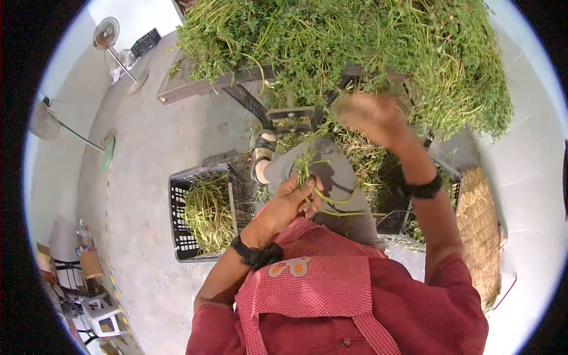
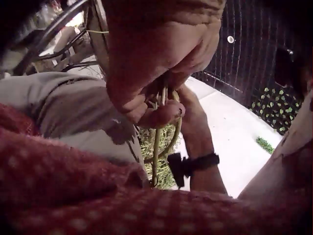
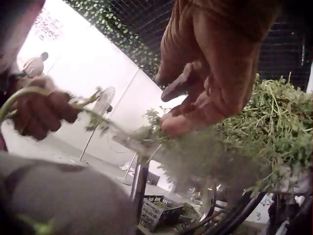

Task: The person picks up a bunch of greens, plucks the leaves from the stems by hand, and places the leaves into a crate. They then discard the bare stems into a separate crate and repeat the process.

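Observation:
The left hand [image 1: 287, 207] [image 2: 161, 58] grips a few green stems [image 1: 340, 213] [image 2: 156, 156] above the lap, their leafy tips [image 1: 305, 163] rising past the thumb. Blurred in the head view, the right hand [image 1: 373, 118] is at the front edge of a large heap of leafy greens [image 1: 355, 47]. In the right wrist view the right hand [image 3: 215, 73] has loosely bent fingers with a gap between them and no stem visible in them. The same heap [image 3: 274, 122] lies beyond it, and the left hand [image 3: 44, 110] holds a thick stem at the left.
A black crate [image 1: 177, 222] with cut stems [image 1: 207, 216] stands on the floor at the left. The heap lies on a table with a wooden edge [image 1: 201, 87]. Loose greens [image 1: 370, 163] lie below. Standing fans [image 1: 106, 34] and a woven sack [image 1: 478, 231] are farther out.

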`<move>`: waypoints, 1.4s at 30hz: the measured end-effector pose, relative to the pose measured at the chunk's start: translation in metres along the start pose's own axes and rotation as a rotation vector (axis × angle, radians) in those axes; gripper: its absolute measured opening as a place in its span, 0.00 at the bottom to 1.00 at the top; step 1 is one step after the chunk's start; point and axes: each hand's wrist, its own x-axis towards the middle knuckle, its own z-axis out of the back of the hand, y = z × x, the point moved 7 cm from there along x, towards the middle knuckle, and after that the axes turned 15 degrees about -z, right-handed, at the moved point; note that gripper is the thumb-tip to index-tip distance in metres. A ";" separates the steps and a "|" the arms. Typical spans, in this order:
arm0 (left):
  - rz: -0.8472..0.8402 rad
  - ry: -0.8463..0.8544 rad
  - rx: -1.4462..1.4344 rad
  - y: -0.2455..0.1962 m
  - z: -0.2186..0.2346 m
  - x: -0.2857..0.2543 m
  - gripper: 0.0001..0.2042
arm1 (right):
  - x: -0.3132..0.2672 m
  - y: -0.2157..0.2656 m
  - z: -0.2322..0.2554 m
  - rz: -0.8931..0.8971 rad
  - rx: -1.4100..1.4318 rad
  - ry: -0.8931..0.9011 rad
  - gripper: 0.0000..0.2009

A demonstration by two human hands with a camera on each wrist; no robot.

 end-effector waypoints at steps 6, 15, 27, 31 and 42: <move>0.053 0.073 -0.315 0.011 -0.012 -0.017 0.12 | -0.089 0.009 -0.024 -0.607 0.317 0.333 0.10; 0.043 -0.205 -0.489 0.043 0.057 0.006 0.09 | -0.142 -0.031 -0.012 -0.770 0.380 0.161 0.09; 0.155 -0.334 -0.174 0.072 0.078 -0.002 0.10 | -0.150 -0.023 -0.027 -0.615 0.269 0.208 0.18; 0.162 -0.458 0.210 0.048 0.080 -0.013 0.17 | -0.161 -0.028 -0.037 -0.648 0.155 0.100 0.17; -0.579 0.143 1.701 0.006 -0.004 -0.041 0.28 | -0.174 -0.047 -0.045 -0.783 0.293 -0.014 0.14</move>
